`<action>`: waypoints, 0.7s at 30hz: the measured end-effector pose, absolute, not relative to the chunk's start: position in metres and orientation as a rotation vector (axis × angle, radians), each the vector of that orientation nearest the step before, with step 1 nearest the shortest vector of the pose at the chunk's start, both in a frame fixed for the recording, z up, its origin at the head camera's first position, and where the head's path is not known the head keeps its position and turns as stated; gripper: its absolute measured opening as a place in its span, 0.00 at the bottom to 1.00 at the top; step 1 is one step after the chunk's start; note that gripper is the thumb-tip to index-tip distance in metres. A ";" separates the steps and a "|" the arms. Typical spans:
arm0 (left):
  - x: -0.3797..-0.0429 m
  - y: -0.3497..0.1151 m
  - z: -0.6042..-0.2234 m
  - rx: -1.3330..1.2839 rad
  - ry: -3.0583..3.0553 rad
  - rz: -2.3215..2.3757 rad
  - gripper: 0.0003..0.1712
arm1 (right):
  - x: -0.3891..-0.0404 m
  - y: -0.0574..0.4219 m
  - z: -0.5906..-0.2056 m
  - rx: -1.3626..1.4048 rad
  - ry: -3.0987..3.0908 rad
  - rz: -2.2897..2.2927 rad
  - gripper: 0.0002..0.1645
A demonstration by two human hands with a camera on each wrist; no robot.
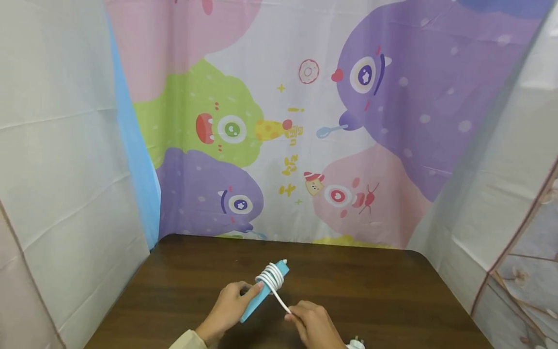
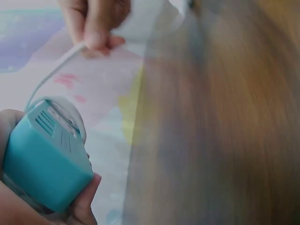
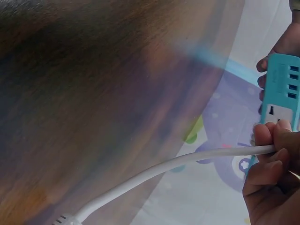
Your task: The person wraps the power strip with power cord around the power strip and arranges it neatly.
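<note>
A light-blue power strip [image 1: 254,304] is held up over the table in my left hand [image 1: 228,306], its thumb laid along the near side. White cord [image 1: 270,277] circles the strip's far half in several turns. From those turns a length of cord runs to my right hand [image 1: 311,324], which pinches it between thumb and fingers. USB slots and a white socket face show on the strip [image 3: 280,79] in the right wrist view. Beyond the right hand the cord [image 3: 187,159] trails to its white plug [image 3: 67,219]; in the head view the plug [image 1: 356,343] lies at the bottom edge.
The dark wooden table [image 1: 370,281] lies under both hands. A curtain [image 1: 283,121] printed with cartoon monsters hangs along its back edge. Pale cloth panels [image 1: 69,145] close in the left side, and a similar panel [image 1: 492,169] stands on the right.
</note>
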State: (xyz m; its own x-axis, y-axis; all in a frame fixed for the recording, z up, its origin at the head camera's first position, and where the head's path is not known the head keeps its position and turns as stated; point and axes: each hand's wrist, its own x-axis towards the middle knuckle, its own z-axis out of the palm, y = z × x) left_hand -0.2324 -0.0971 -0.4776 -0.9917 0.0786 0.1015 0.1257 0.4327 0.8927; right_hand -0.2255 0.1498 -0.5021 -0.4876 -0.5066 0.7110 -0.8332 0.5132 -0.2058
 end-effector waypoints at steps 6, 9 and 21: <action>-0.230 -0.095 -0.476 -0.212 -2.511 -2.070 0.34 | -0.226 0.147 -0.501 1.090 -2.182 0.810 0.03; -0.229 -0.094 -0.476 -0.244 -2.476 -2.203 0.36 | -0.225 0.147 -0.498 1.086 -2.199 0.866 0.03; -0.225 -0.094 -0.478 -0.363 -2.314 -2.609 0.34 | -0.227 0.146 -0.490 1.136 -2.150 0.892 0.06</action>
